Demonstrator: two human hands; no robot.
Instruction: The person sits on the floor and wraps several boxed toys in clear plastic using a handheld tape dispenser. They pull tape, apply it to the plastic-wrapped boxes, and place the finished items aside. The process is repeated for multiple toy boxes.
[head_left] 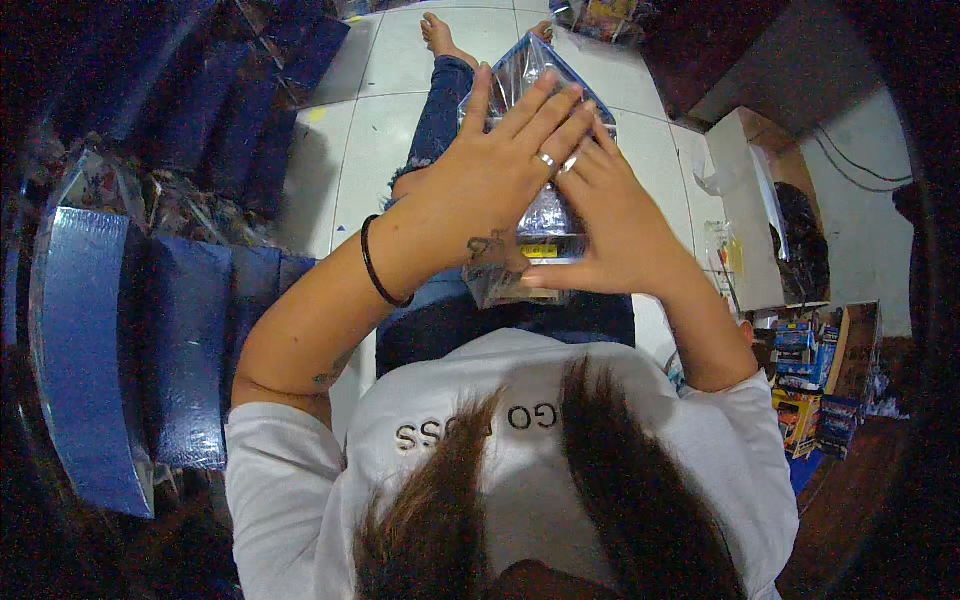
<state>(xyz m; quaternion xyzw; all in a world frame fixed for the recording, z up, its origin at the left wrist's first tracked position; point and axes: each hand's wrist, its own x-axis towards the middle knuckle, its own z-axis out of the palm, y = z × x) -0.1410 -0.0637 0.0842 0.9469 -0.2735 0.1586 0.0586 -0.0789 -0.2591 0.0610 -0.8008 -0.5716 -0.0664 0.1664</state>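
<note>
A box with blue edges, wrapped in clear shiny plastic film (545, 215), rests on my lap over my jeans. My left hand (510, 135) lies flat across the upper part of it, fingers stretched and spread. Beside it my right hand (612, 205) presses on the right side, thumb pointing left across the near part. The fingertips of both hands come together, the left ones partly over the right. Loose film (485, 285) bunches at the near end, next to a yellow label (538, 251). My hands hide much of the box's top.
Rows of film-wrapped blue boxes (190, 350) stand on the left. At the right are an open pale cabinet (745, 200) and a stack of small colourful boxes (800, 360). Small scraps lie on the white tiled floor (385, 130). More packages (600, 18) sit at the far edge.
</note>
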